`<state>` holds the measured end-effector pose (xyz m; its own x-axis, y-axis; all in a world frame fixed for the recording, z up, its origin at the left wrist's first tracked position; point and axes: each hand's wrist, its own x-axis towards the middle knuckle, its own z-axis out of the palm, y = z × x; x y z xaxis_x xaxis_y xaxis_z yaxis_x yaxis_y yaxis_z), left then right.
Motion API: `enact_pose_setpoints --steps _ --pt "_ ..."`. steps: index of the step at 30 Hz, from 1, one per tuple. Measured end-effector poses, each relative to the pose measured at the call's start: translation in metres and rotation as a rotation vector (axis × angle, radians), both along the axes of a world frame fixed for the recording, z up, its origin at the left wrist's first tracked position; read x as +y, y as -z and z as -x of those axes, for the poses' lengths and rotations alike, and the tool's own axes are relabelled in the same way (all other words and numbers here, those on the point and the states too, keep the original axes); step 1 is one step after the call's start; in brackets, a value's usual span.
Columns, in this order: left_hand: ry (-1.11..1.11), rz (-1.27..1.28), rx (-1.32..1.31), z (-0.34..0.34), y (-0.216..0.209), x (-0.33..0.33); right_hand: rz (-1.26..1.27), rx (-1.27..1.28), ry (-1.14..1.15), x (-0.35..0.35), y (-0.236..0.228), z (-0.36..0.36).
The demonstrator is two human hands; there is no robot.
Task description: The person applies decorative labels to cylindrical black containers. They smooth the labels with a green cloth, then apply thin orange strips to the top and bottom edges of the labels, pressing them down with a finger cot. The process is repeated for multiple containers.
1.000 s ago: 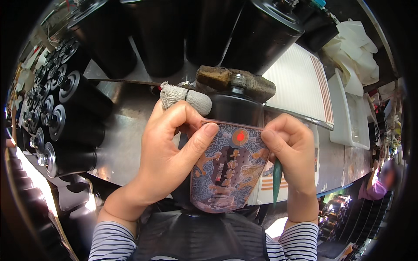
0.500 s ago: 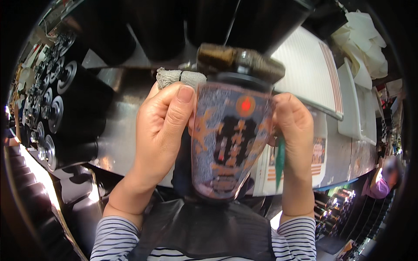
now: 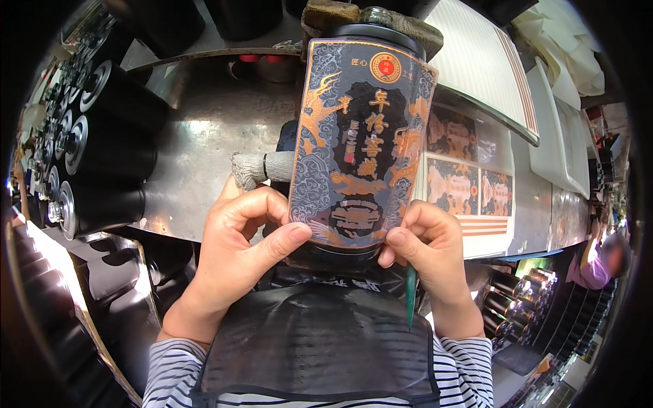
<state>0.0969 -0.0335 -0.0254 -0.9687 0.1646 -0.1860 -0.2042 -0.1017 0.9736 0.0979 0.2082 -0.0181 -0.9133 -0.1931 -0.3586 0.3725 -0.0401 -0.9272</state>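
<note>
The person's left hand (image 3: 252, 234) and right hand (image 3: 428, 245), equally near, pinch the lower corners of a patterned label (image 3: 367, 146), thumbs closed on it. Lengthwise, it stretches away over a black bottle (image 3: 333, 259); beyond, a brown block (image 3: 420, 34).

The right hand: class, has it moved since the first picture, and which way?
Yes: against the white plastic tray, the right hand has shifted leftward and toward the black apron, now at the patterned label's lower right corner.
</note>
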Motion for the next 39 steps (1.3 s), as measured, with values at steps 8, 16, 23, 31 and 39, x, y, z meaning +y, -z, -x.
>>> enact_pose_setpoints --steps 8,16,23,31,39 --pt "0.048 0.093 0.044 0.001 -0.001 -0.008 -0.024 -0.065 -0.008 0.002 -0.004 0.003" --pt "0.022 0.436 0.645 0.06 -0.034 0.03 -0.583 0.684 0.05 -0.029 -0.027 0.053" --pt "0.09 -0.018 0.318 0.073 -0.012 0.036 -0.343 0.545 -0.017 -0.025 -0.002 0.071" --pt "0.106 0.112 0.301 0.074 -0.012 0.037 -0.336 0.48 -0.086 -0.029 -0.022 0.075" --pt "0.184 0.358 0.312 0.064 -0.023 0.035 -0.614 0.883 -0.047 -0.03 -0.007 0.071"
